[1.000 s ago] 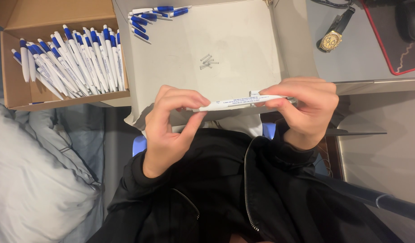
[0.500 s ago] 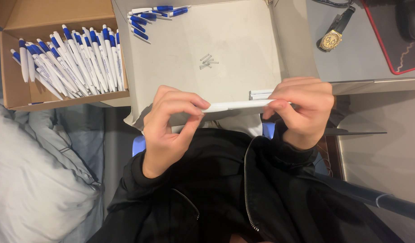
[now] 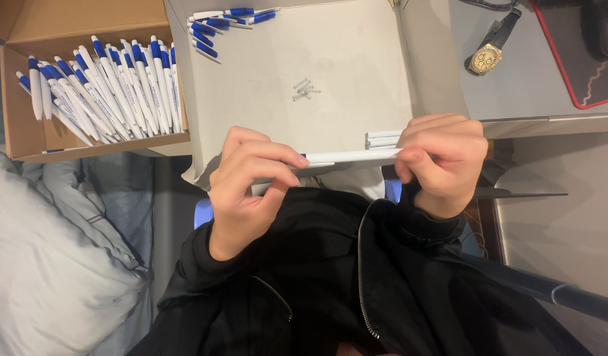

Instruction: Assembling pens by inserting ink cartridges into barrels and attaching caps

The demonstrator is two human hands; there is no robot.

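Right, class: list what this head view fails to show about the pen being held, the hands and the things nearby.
- Pen: both ends hidden by fingers of left hand and right hand.
- Small parts on the tray: too small to identify.
- Watch: strap cut off by top edge.
- White tubes: partly behind the right hand.

Glossy plastic pen [image 3: 347, 157], matt cardboard box [image 3: 27, 128], metal watch [image 3: 485, 58]
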